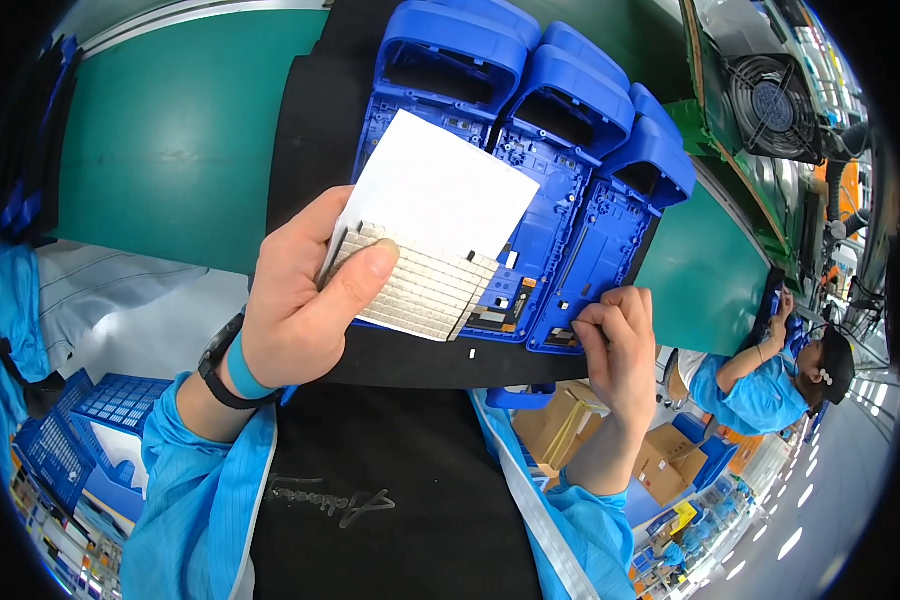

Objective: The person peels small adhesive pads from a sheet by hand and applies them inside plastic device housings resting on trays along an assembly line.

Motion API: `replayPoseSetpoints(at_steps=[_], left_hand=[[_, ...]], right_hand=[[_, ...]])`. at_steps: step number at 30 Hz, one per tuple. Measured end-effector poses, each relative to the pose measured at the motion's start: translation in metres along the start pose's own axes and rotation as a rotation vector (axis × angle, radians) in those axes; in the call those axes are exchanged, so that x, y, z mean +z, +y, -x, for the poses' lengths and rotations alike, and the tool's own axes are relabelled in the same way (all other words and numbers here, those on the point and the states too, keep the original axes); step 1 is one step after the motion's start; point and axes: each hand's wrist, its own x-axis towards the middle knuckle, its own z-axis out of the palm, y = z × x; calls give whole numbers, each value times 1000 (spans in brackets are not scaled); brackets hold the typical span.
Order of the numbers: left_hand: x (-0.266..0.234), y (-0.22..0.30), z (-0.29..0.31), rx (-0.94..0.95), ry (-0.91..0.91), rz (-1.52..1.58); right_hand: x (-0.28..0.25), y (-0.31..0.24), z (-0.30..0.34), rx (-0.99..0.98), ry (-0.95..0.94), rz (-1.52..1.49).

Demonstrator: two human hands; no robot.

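Observation:
My left hand (pixel 305 300) is closed around a white sheet (pixel 450 185), thumb on top. Rows of small beige-grey pads (pixel 425 285) cover the sheet's lower part. Beside it, my right hand (pixel 620 335) is closed, fingertips pinched at the near end of the rightmost blue plastic housing (pixel 600 260); anything between them is hidden or too small to name. Left of that housing stand a middle blue housing (pixel 550 205) and a left blue housing (pixel 450 60), the latter partly covered by the sheet. Small black and white pieces sit inside the housings.
The housings rest on a black mat (pixel 400 360), where a tiny white piece (pixel 472 354) lies. Green work surface (pixel 180 140) extends at left. A fan (pixel 773 105) stands at far right. Cardboard boxes (pixel 670 462) and blue crates (pixel 120 405) are below. Another person (pixel 760 385) works at right.

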Motion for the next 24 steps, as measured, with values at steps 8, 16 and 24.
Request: replayPoseSetpoints(at_steps=[8, 16, 24], left_hand=[[-9, 9, 6, -46, 22, 64], [-44, 11, 20, 52, 275, 33], [-42, 35, 36, 89, 175, 115]], right_hand=[[6, 2, 4, 20, 115, -39], [37, 41, 31, 533, 430, -690], [36, 36, 36, 490, 493, -930]])
